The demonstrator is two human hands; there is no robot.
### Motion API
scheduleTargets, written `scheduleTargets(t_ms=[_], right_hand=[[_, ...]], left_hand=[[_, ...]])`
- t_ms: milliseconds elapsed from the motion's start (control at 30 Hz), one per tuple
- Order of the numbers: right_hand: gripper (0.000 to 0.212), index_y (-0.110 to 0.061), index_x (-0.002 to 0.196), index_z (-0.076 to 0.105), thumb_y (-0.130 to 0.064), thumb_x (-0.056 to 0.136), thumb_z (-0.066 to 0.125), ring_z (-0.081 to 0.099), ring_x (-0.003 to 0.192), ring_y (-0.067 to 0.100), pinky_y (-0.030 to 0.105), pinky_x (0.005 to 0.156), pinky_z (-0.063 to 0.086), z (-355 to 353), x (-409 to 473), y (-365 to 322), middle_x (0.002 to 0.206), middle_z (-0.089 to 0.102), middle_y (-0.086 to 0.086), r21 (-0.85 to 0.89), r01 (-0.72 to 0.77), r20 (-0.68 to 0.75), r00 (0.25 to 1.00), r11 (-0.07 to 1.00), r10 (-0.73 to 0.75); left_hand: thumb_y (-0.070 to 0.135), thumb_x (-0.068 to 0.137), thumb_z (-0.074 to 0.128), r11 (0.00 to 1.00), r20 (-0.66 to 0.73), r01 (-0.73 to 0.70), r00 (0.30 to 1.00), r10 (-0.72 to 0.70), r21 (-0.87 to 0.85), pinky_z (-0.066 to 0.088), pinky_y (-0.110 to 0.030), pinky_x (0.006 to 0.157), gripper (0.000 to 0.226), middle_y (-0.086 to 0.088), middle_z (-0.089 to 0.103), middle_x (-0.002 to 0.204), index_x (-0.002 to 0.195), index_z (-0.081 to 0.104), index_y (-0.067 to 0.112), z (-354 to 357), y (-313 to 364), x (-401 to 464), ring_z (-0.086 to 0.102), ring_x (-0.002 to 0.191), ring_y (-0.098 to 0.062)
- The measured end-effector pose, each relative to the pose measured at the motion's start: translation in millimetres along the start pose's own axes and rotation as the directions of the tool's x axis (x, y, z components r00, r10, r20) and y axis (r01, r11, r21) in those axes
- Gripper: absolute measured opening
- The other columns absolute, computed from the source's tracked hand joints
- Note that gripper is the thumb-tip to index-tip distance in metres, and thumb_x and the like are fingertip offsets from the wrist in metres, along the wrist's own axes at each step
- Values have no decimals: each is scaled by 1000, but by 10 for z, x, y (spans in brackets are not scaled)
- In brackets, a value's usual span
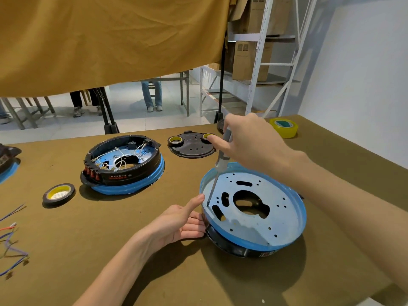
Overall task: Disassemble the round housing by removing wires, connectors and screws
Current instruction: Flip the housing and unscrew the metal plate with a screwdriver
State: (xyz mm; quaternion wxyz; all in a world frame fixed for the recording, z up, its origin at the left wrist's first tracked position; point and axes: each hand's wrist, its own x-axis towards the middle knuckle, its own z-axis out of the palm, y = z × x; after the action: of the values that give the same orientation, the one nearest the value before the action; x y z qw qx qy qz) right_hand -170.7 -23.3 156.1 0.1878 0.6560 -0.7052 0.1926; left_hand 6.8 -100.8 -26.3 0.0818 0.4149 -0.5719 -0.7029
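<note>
From the head camera we look down at a table (pixel 154 272) covered in olive-brown cloth. Nearest us, toward the right side of the table, sits the round housing (pixel 254 209), tilted so its blue-rimmed metal plate with large cutouts and small holes faces up; its black body shows underneath at the near edge.

Our left hand (pixel 176 221) braces the left side of the housing: the thumb rests against the blue rim, and the fingers lie fairly straight along the black body below.

Our right hand (pixel 249 140) hovers above the housing's far rim, its fingers wrapped around the grey handle of a screwdriver (pixel 217 173). The thin shaft slants down and left, with its tip on the plate just inside the rim, close to our left thumb.

Left of the housing and further back stands a second housing (pixel 124 163), open at the top, with white wires tangled inside. A black tape roll (pixel 58 193) lies to the left of that. Behind the housing, a black round cover (pixel 192 146) carries two small tape rolls. A yellow tape roll (pixel 284 127) sits behind the housing on the right. Loose coloured wires (pixel 12 241) lie at the far left table edge.
</note>
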Motion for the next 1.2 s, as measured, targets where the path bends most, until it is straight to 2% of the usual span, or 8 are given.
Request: scheduleTargets(t_ms=[167, 300, 433, 533, 733, 833, 1000, 1200], right_hand=[[27, -15, 94, 59, -41, 96, 67, 61, 71, 13, 34, 66, 55, -209, -41, -4, 80, 67, -2, 231, 239, 159, 947, 943, -278], [39, -21, 117, 56, -17, 85, 80, 61, 90, 6, 22, 74, 53, -369, 23, -41, 101, 63, -11, 504, 171, 378, 838, 847, -394], [34, -26, 105, 58, -53, 87, 70, 63, 77, 10, 33, 59, 53, -426, 68, -136, 86, 64, -12, 169, 286, 443, 833, 943, -332], [74, -18, 75, 58, -86, 85, 30, 49, 49, 15, 26, 44, 29, -402, 106, -213, 57, 52, -4, -212, 350, 295, 913, 913, -282], [9, -24, 92, 63, -32, 93, 66, 64, 75, 15, 31, 63, 52, -472, 181, -198, 79, 69, -9, 213, 274, 487, 803, 938, -345], [22, -30, 106, 61, -20, 88, 68, 63, 80, 13, 40, 72, 55, -542, 204, -181, 85, 66, -8, 262, 273, 561, 737, 926, -377], [56, -16, 99, 61, -70, 95, 44, 58, 61, 20, 32, 46, 37, -375, 183, -214, 70, 59, 1, -139, 317, 390, 888, 938, -243], [38, -27, 113, 57, -22, 82, 78, 63, 82, 5, 26, 65, 53, -462, 278, -133, 91, 66, -11, 250, 288, 535, 754, 924, -380]], left_hand=[[81, 47, 76, 1000, -32, -3, 999, 3, 0, 65, -36, 79, 108, -15, 80, 99, 117, 67, -2, 26, 8, 12, 79, 93, -27], [82, 46, 77, 1000, -37, -3, 999, 2, -5, 65, -37, 81, 109, -15, 80, 100, 116, 68, -1, 24, 0, 4, 79, 93, -26], [89, 32, 80, 1000, -41, -3, 999, 4, 10, 65, -36, 79, 120, -15, 80, 98, 112, 69, 0, 23, -8, 16, 79, 92, -26], [89, 28, 81, 1000, -46, -2, 999, 2, 12, 65, -35, 77, 122, -14, 80, 97, 111, 70, 1, 27, -11, 24, 79, 92, -26], [82, 42, 78, 1000, -26, 12, 1000, -12, -19, 65, -35, 78, 111, -15, 80, 98, 115, 67, 0, 19, 9, 8, 79, 93, -26], [84, 39, 81, 999, -27, 6, 1000, -8, -47, 65, -37, 82, 117, -17, 79, 102, 118, 65, -1, 9, 2, -1, 78, 96, -28], [83, 37, 84, 998, -21, -10, 1000, 9, -64, 64, -32, 76, 121, -17, 79, 105, 120, 63, -2, -7, -24, -9, 78, 98, -27], [80, 50, 78, 999, -15, -24, 1000, 24, -45, 64, -35, 82, 108, -17, 79, 105, 121, 64, -1, -18, -50, 17, 78, 98, -27]])
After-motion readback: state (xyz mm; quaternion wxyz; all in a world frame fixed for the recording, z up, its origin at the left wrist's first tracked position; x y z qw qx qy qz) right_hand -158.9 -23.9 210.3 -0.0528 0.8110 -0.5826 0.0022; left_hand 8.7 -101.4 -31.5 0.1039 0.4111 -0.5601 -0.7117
